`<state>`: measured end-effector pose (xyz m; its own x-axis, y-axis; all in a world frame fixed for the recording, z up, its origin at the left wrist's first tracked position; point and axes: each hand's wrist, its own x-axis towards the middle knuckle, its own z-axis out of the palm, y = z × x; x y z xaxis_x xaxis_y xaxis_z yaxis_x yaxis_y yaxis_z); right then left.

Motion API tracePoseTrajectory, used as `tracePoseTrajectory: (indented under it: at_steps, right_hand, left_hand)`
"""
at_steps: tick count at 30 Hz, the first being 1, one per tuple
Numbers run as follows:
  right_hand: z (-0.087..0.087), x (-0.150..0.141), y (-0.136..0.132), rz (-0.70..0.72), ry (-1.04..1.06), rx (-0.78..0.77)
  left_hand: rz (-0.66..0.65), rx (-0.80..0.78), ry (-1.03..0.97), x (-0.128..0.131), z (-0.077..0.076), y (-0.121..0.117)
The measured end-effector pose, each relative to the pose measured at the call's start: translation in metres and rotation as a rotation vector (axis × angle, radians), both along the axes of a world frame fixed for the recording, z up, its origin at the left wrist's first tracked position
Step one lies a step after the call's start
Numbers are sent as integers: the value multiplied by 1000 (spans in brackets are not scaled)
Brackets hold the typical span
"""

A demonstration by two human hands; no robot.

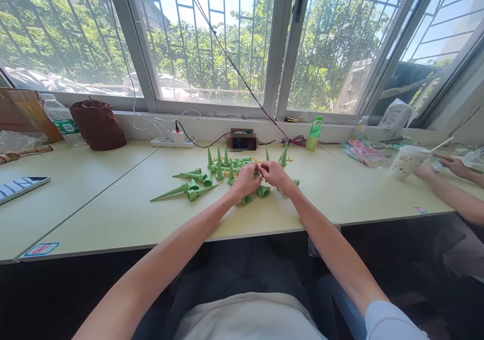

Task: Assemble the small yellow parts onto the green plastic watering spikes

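My left hand [246, 180] and my right hand [275, 174] meet over a pile of green plastic parts, fingertips pinched together. Whatever lies between the fingers is too small and covered to make out. Several hollow green plastic spikes [170, 193] lie on their sides to the left of my hands. Other spikes stand point up, such as one green spike [220, 167] behind my left hand and another spike [283, 156] behind my right. Below my fingers, an open-ended green spike [264, 192] rests on the table. Small yellow pieces [290, 159] show among the green parts.
The pale table [124, 204] runs below barred windows. Behind the pile sits a dark device [243, 141], with a power strip [172, 142] to its left. A green bottle [314, 133] and a white cup [408, 162] stand rightward, near another person's hands [425, 170]. A phone [23, 189] lies far left.
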<state>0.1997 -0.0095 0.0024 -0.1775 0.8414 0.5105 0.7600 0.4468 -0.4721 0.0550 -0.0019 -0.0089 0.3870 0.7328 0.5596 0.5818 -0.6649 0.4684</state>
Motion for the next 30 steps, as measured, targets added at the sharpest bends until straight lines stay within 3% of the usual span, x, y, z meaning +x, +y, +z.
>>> tracePoseTrajectory:
  at_steps: [30]
  right_hand:
    - [1,0,-2,9,2,-26]
  left_hand:
    - [-3,-17,15,-1,2,-2]
